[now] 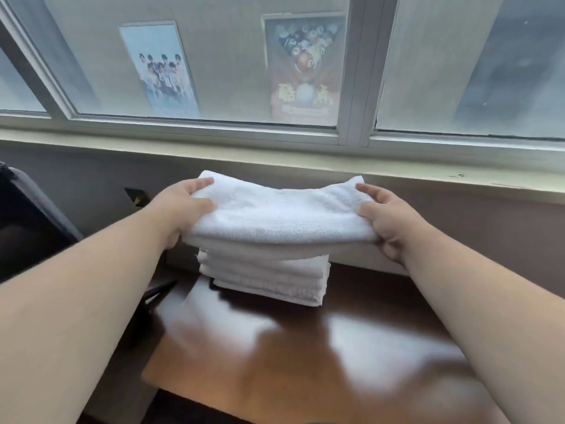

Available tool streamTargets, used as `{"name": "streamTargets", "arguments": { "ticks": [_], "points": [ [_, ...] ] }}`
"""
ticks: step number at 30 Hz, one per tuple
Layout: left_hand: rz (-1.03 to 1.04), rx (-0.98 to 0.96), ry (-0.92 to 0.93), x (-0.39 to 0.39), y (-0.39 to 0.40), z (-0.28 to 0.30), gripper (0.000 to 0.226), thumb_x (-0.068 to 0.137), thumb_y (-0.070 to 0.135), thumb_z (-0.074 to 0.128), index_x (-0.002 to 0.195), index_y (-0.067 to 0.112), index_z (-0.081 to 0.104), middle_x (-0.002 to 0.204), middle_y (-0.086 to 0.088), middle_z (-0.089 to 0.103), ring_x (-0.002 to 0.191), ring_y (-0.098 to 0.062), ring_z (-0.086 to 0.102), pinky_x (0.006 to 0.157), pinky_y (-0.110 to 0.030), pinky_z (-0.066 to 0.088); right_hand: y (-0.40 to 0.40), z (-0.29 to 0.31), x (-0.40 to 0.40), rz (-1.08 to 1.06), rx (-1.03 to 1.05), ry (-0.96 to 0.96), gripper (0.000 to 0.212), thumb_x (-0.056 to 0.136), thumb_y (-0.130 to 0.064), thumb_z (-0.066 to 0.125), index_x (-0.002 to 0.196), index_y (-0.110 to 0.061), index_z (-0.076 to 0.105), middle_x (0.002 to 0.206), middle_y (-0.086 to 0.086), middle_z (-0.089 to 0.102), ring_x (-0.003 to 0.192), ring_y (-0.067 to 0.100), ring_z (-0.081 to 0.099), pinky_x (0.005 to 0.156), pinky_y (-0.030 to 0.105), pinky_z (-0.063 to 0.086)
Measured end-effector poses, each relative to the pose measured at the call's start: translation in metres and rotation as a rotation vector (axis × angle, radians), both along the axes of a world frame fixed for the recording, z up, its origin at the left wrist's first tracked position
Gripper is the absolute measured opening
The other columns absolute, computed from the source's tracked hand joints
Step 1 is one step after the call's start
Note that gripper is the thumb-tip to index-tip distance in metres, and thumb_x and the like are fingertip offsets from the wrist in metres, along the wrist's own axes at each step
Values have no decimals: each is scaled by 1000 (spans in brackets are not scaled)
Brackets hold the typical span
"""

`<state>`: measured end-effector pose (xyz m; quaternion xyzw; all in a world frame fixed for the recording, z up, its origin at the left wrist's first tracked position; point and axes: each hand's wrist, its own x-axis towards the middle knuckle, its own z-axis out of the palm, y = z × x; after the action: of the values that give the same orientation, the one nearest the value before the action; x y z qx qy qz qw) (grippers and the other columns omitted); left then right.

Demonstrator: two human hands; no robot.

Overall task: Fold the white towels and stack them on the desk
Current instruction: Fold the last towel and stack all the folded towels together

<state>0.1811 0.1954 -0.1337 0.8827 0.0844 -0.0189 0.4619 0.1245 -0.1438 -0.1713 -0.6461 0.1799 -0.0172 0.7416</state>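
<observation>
Head view: the left hand [186,206] and right hand [383,220] each pinch one end of a folded white towel [279,214], thumbs on top, fingers curled beneath; between the two grips it sags in the middle. Directly below the grips sits a stack of folded towels [266,275] on the dark wooden surface [351,341]. Judged so, several are done; this one awaits placing. Any unfolded towels are out of sight.

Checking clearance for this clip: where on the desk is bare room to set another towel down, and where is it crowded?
The desk is bare in front of the stack and to its right, along the wall. The back centre is crowded: both hands, left hand and right hand, hold the towel over the stack. A dark chair borders the left edge.
</observation>
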Motion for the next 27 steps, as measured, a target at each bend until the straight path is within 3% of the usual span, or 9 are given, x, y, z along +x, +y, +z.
{"name": "streamTargets", "arguments": {
  "ticks": [3, 9, 12, 14, 15, 18, 22, 25, 27],
  "points": [
    [-95, -22, 19, 31, 8, -8, 51, 85, 19, 65, 127, 47, 57, 103, 12, 61, 52, -6, 60, 43, -20, 44, 10, -8, 9, -6, -6, 19, 53, 87, 6, 45, 120, -32, 62, 116, 7, 67, 76, 21, 65, 66, 32, 55],
    [-244, -68, 51, 91, 33, -24, 53, 85, 14, 65, 125, 47, 57, 103, 5, 67, 43, -5, 57, 40, -19, 42, 40, -20, 29, -55, 32, 57, 66, 82, 9, 41, 124, -39, 61, 113, 9, 67, 59, 14, 62, 51, 25, 51],
    [-335, -63, 79, 120, 50, -38, 54, 85, 14, 66, 126, 47, 56, 101, 1, 70, 54, -11, 61, 47, -23, 47, 55, -34, 43, -60, -89, 118, 70, 76, 1, 45, 122, -49, 62, 96, 3, 69, 55, 15, 52, 52, 28, 46],
    [-361, -63, 100, 138, 59, -51, 55, 84, 15, 67, 126, 48, 56, 98, -1, 71, 49, -11, 58, 43, -22, 44, 66, -47, 52, -87, -168, 141, 69, 71, -6, 47, 119, -54, 62, 78, -7, 66, 48, 13, 47, 47, 25, 42],
    [-369, -60, 105, 146, 64, -59, 55, 84, 17, 67, 126, 50, 55, 97, -1, 70, 48, -12, 56, 43, -23, 44, 71, -54, 56, -95, -206, 137, 67, 69, -9, 48, 117, -54, 62, 80, -13, 66, 48, 11, 51, 45, 23, 42],
    [-389, -104, 129, 170, 76, -88, 57, 82, 15, 69, 126, 49, 54, 108, 2, 69, 68, -18, 69, 63, -33, 57, 77, -79, 65, -139, -252, 124, 66, 70, -8, 48, 117, -52, 62, 111, -18, 65, 74, 6, 68, 61, 26, 53],
    [-385, -150, 237, 192, 88, -124, 60, 84, 12, 70, 130, 45, 51, 114, 0, 68, 87, -19, 73, 77, -38, 59, 67, -106, 73, -334, -288, 207, 64, 87, -3, 50, 145, -29, 48, 111, -15, 61, 83, 8, 60, 72, 25, 44],
    [-347, -167, 298, 198, 92, -150, 56, 86, 15, 69, 128, 47, 50, 119, -4, 63, 97, -26, 68, 88, -45, 56, 81, -124, 73, -284, -256, 327, 50, 91, -25, 59, 140, -25, 52, 102, -6, 66, 74, 8, 60, 60, 23, 49],
    [-309, -204, 328, 200, 91, -162, 51, 87, 17, 67, 129, 41, 51, 118, -7, 63, 97, -29, 67, 87, -47, 55, 92, -130, 76, -247, -342, 423, 55, 89, -49, 60, 138, -23, 55, 109, -3, 67, 91, 15, 65, 76, 30, 56]
  ]
}}
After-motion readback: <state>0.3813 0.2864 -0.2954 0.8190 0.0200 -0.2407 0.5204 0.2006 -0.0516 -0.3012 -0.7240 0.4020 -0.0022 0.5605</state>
